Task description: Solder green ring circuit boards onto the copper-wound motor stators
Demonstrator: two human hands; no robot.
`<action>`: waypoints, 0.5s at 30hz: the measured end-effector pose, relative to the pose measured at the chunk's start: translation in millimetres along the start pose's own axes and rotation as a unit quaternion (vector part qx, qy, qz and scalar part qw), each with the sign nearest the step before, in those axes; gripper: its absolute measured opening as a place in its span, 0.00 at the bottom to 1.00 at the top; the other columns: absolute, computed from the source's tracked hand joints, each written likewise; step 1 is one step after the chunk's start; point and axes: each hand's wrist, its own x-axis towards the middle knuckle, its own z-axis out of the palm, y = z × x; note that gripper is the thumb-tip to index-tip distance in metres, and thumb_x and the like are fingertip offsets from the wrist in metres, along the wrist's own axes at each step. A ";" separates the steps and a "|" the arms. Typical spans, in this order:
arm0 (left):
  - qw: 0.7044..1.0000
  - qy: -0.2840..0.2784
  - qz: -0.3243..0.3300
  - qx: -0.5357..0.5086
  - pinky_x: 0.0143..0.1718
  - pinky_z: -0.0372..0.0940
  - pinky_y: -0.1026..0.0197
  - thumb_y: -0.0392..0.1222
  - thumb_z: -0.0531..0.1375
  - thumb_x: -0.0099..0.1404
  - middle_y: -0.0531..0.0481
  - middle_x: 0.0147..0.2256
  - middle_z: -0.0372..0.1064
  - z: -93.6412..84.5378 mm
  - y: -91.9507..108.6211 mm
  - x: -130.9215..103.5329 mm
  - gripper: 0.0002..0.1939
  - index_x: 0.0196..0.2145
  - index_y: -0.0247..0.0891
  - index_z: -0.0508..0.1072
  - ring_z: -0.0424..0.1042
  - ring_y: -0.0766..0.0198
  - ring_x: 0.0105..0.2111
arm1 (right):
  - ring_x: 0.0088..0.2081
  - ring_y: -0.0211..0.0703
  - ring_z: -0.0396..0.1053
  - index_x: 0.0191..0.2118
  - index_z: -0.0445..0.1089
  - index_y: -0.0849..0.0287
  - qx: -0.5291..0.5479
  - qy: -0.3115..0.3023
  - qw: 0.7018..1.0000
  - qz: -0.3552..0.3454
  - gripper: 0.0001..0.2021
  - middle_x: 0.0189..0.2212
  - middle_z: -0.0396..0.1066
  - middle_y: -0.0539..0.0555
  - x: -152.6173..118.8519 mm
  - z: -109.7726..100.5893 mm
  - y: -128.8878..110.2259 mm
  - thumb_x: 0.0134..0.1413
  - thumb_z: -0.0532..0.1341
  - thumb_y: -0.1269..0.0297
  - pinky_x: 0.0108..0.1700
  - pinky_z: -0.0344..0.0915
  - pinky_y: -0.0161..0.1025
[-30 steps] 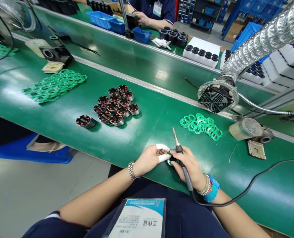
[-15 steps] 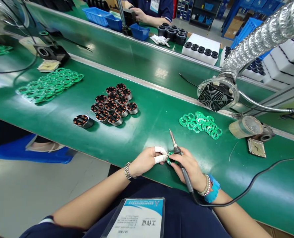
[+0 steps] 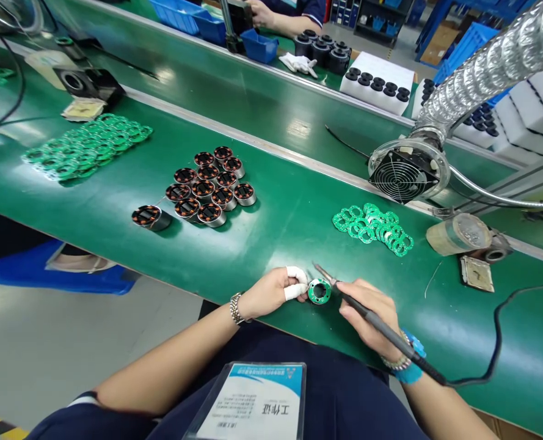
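Note:
A green ring-shaped circuit board [image 3: 311, 299] faces up near the bench's front edge. White covers wrap the thumb and a finger of my left hand [image 3: 271, 293], which is closed at the board's left rim; what lies right under those fingertips is partly hidden. My right hand [image 3: 375, 315] grips a soldering iron [image 3: 367, 316] by its dark handle. The iron's metal tip points to the upper left, just above the board, and looks apart from it. A dark cord runs from the handle to the right.
Several copper-wound motor stators [image 3: 206, 189] stand left of centre. Loose green ring boards lie in a right pile [image 3: 374, 229] and a left pile [image 3: 88, 146]. A fan on a foil duct [image 3: 399, 174] hangs over the back right, near a plastic tub [image 3: 457, 235]. Across the bench is a co-worker's arm [image 3: 294, 24].
My right hand has let go of the circuit board's side and moved right. The soldering iron has swung lower, its tip now close above the board. My left hand stays by the rim.

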 end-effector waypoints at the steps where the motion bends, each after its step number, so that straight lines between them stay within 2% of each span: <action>1: 1.000 0.001 -0.003 0.000 0.33 0.64 0.62 0.41 0.60 0.57 0.52 0.24 0.68 0.0 0.6 -0.2 0.08 0.28 0.34 0.65 0.69 0.67 0.27 | 0.27 0.39 0.66 0.46 0.68 0.58 0.002 0.003 1.000 0.002 0.14 0.25 0.69 0.52 -1.0 -3.6 -1.6 0.52 0.59 0.73 0.30 0.64 0.38; 6: 1.000 0.002 -0.007 -0.002 0.34 0.64 0.62 0.41 0.60 0.57 0.52 0.24 0.69 -0.1 3.2 -0.7 0.08 0.28 0.34 0.65 0.70 0.67 0.27 | 0.25 0.39 0.65 0.38 0.72 0.57 0.026 0.020 0.999 0.041 0.09 0.23 0.69 0.52 -2.3 -10.8 -8.8 0.51 0.58 0.74 0.28 0.63 0.38; 15: 1.000 0.001 0.003 0.002 0.34 0.64 0.62 0.42 0.59 0.58 0.51 0.25 0.69 -1.4 3.0 -1.4 0.08 0.28 0.34 0.66 0.70 0.66 0.27 | 0.24 0.39 0.66 0.37 0.73 0.58 0.031 0.004 0.998 0.059 0.09 0.22 0.70 0.52 -0.6 -8.5 -8.9 0.52 0.58 0.73 0.27 0.63 0.38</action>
